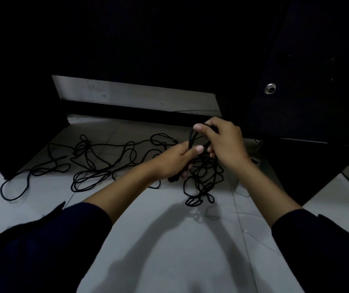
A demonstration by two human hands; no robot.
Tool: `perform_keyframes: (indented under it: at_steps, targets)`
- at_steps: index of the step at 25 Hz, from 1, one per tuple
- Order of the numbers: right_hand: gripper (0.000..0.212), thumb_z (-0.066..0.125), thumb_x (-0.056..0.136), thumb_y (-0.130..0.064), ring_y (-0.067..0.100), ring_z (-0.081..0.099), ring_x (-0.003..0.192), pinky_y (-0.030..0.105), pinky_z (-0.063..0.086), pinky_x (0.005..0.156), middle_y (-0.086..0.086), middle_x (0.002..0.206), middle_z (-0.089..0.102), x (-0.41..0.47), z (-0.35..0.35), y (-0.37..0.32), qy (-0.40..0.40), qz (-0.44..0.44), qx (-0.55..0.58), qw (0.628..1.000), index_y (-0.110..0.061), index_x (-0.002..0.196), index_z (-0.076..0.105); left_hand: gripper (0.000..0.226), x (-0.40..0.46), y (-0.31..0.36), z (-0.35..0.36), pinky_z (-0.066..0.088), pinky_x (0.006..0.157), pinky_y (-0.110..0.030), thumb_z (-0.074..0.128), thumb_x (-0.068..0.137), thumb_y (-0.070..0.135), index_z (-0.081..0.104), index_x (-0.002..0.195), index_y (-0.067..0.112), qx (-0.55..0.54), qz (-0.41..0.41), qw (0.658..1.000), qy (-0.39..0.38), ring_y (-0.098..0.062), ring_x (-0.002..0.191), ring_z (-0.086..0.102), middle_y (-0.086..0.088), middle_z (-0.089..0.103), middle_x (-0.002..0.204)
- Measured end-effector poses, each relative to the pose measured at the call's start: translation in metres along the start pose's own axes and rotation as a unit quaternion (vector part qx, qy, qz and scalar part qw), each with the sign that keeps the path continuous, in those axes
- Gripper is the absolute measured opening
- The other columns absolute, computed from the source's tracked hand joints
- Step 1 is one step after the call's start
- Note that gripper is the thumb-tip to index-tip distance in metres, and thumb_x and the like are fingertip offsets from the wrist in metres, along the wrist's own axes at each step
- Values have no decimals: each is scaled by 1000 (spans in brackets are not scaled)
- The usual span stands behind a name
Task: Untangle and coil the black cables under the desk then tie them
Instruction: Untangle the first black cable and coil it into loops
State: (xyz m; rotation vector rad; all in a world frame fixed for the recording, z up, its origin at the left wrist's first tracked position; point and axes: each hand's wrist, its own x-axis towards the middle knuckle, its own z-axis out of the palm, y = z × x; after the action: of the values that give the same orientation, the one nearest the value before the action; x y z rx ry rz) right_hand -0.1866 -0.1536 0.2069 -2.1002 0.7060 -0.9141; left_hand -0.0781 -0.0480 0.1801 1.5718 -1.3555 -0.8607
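Both hands grip tangled black cables (203, 176); loose loops sprawl left, dark desk panel (308, 81) close right.

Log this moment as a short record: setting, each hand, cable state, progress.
setting: tiled floor under a dark desk
left hand: grips strands of the black cables
right hand: pinches the same bunch from above
held bunch: tangled loops hanging down to the floor
loose cable: sprawled in loops on the floor, left of the hands
progress: not yet coiled or tied

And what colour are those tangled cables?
Black cables; the head view shows them best against the pale floor.
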Motion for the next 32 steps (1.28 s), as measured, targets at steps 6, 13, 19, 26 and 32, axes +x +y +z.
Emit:
perform_keyframes:
  at_steps: [6, 13, 19, 26, 32]
  targets:
    - [27, 53, 95, -41, 13, 53, 63, 24, 40, 48, 2, 74, 55, 6, 11, -4, -18, 85, 109, 990, -20, 78, 56, 28, -2, 3, 12, 50, 83, -13, 31, 105, 30, 56, 105, 18, -134, 32, 990, -2, -7, 94, 66, -2, 66, 97]
    - [26, 59, 92, -39, 11, 56, 67, 29, 46, 57, -6, 75, 59, 8, 11, -4, -5, 54, 79, 995, -17, 80, 61, 20, -3, 2, 19, 44, 65, -25, 30, 104, 33, 41, 99, 17, -165, 0, 986, -10, -8, 59, 36, 2, 31, 68]
    - [26, 63, 87, -47, 0, 62, 64, 27, 50, 72, -13, 80, 67, 8, -2, 3, 2, 10, 3, 1000, -23, 79, 69, 27, -2, -3, 11, 44, 64, -24, 39, 103, 26, 42, 77, 23, -131, -5, 991, -2, -5, 56, 38, 12, 36, 62]
    - [66, 27, 85, -74, 11, 69, 76, 23, 54, 68, -7, 80, 72, -22, 13, 14, -155, 136, 188, 960, -23, 102, 64, 30, -1, 2, 3, 43, 55, -25, 35, 104, 31, 46, 79, 17, -235, -4, 970, 57, -11, 54, 44, 4, 43, 60]
    - [60, 37, 86, -73, 19, 67, 76, 33, 54, 81, 8, 80, 70, -62, 32, 40, -334, 144, 138, 921, -22, 84, 70, 23, 1, 1, -5, 39, 44, -20, 37, 103, 29, 40, 90, 12, -247, -3, 961, 124, -8, 46, 40, 2, 40, 63]
